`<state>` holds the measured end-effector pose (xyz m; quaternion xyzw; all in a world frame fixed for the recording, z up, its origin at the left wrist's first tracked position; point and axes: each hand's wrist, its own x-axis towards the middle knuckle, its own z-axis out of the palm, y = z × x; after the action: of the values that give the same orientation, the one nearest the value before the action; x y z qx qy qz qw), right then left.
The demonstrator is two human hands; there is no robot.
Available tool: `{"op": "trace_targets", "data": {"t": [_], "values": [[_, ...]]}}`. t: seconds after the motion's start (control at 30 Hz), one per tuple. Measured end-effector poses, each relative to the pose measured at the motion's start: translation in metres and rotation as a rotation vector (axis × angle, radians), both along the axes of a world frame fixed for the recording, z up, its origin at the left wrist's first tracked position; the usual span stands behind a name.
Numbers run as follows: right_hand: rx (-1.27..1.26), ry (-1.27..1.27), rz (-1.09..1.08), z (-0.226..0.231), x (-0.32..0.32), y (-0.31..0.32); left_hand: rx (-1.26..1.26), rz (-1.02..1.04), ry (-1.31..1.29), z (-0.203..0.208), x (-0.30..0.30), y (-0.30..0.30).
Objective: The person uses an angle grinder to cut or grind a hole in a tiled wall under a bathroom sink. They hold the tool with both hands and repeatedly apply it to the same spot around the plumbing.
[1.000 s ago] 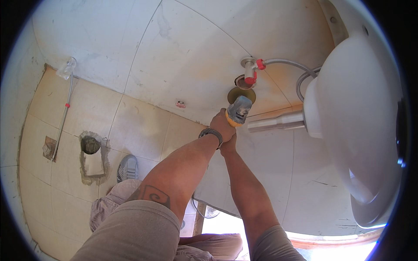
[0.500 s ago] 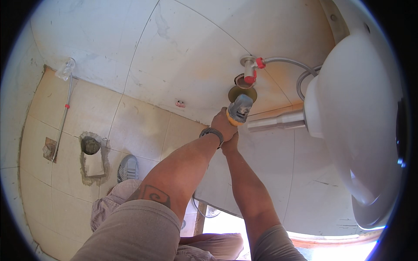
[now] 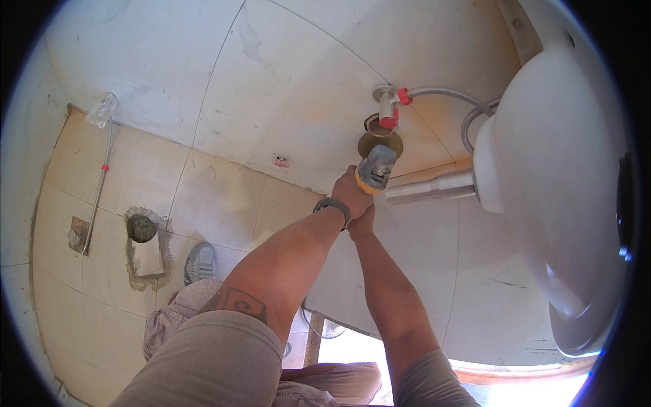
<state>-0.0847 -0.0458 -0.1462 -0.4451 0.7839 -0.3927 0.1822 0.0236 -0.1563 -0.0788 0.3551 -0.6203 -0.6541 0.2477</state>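
Note:
An angle grinder (image 3: 377, 167) with a grey head and a yellow body is held in front of the tiled wall. Its round disc (image 3: 388, 142) is just below a pipe hole (image 3: 375, 126); whether it touches the tile I cannot tell. My left hand (image 3: 350, 192), with a dark band at the wrist, is closed around the grinder's body. Behind it my right hand (image 3: 364, 222) is closed on the rear of the tool, its fingers mostly hidden. Right above the hole, an angle valve (image 3: 386, 107) with red fittings sticks out of the wall.
A white washbasin (image 3: 563, 183) fills the right side, its metal drain pipe (image 3: 430, 188) reaching close to the grinder. A braided hose (image 3: 451, 93) joins valve and basin. On the left are a floor drain hole (image 3: 142, 228), another hose (image 3: 104, 169) and a shoe (image 3: 200, 263).
The grinder and both hands have shifted very slightly to the right and up. My grip on the tool looks the same.

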Motion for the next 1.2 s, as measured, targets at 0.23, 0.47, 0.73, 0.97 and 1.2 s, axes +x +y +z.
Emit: {"op": "trace_targets", "data": {"t": [0.23,0.47,0.73,0.97,1.2], "values": [[0.143,-0.011,-0.126,0.009,0.005,-0.004,0.036,-0.004,0.033,-0.003,-0.003,0.0],[0.231,0.177,-0.149,0.034,0.019,-0.007,0.042,-0.01,0.055,0.0,0.0,0.001],[0.237,0.197,-0.156,0.044,0.024,-0.007,0.077,-0.041,0.051,0.005,0.001,0.001],[-0.029,0.223,-0.124,0.034,0.021,-0.005,0.079,-0.036,0.05,0.008,0.002,0.002],[0.058,0.313,-0.142,0.035,0.017,-0.001,0.059,0.003,0.072,0.012,0.002,0.006]]}}
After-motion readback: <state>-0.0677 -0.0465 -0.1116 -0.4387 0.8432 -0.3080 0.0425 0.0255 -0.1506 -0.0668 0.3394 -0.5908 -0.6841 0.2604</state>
